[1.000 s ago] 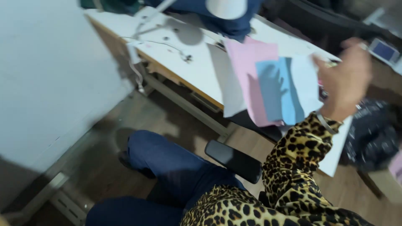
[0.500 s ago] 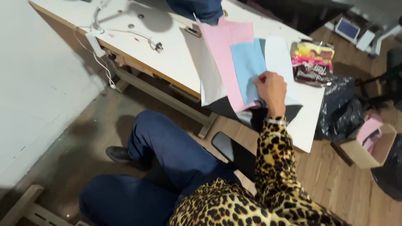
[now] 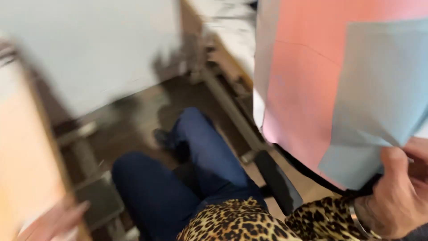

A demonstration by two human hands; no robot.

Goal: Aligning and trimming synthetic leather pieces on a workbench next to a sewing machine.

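Note:
My right hand [image 3: 397, 196] at the lower right grips a stack of paper sheets held up close to the camera: a pink sheet [image 3: 303, 89], a light blue sheet [image 3: 379, 98] in front of it, and a dark layer at the bottom edge. My thumb presses on the blue sheet's lower corner. My left hand [image 3: 58, 221] shows blurred at the lower left, fingers apart, next to a light wooden board edge [image 3: 26, 147]; nothing is visibly in it. My leopard-print sleeve [image 3: 321, 218] and dark blue trousers [image 3: 200, 174] fill the bottom middle.
A white table [image 3: 227, 27] on a metal frame [image 3: 232, 111] runs behind the sheets. A white panel [image 3: 89, 49] stands to the left. A black chair armrest [image 3: 278, 183] sits by my right arm. Wooden floor [image 3: 138, 129] lies under my dark shoe [image 3: 162, 136].
My right hand has lifted the pink and blue sheets off the table and brought them close to the camera. The view has swung left and down, with heavy blur. My left hand has come into view.

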